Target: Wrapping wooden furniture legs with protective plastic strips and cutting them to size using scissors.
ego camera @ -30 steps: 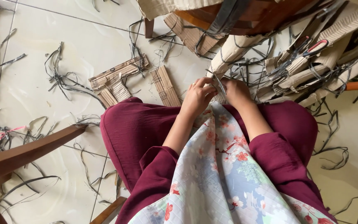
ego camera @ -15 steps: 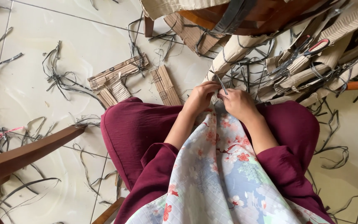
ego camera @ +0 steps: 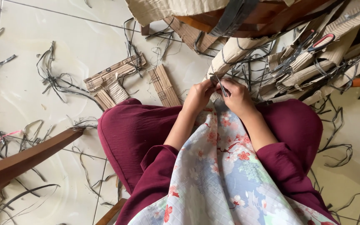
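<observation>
My left hand [ego camera: 199, 95] and my right hand [ego camera: 237, 96] meet in front of my knees, fingertips pinched together on a thin dark strap [ego camera: 220, 86]. The strap runs up into a pile of cardboard-wrapped pieces [ego camera: 246, 52] bound with more dark straps. Both hands rest over my maroon trousers [ego camera: 134, 133] and a flowered cloth [ego camera: 217, 166] on my lap. How the strap ends between the fingers is hidden.
Cut dark straps [ego camera: 55, 79] lie scattered over the pale tile floor. Flattened cardboard pieces [ego camera: 113, 79] lie to the left of my hands. Red-handled scissors [ego camera: 313, 43] rest on the pile at right. A wooden furniture leg [ego camera: 26, 158] crosses the lower left.
My right hand has drawn in toward the left one, so both now pinch the strap close together. The view has shifted slightly.
</observation>
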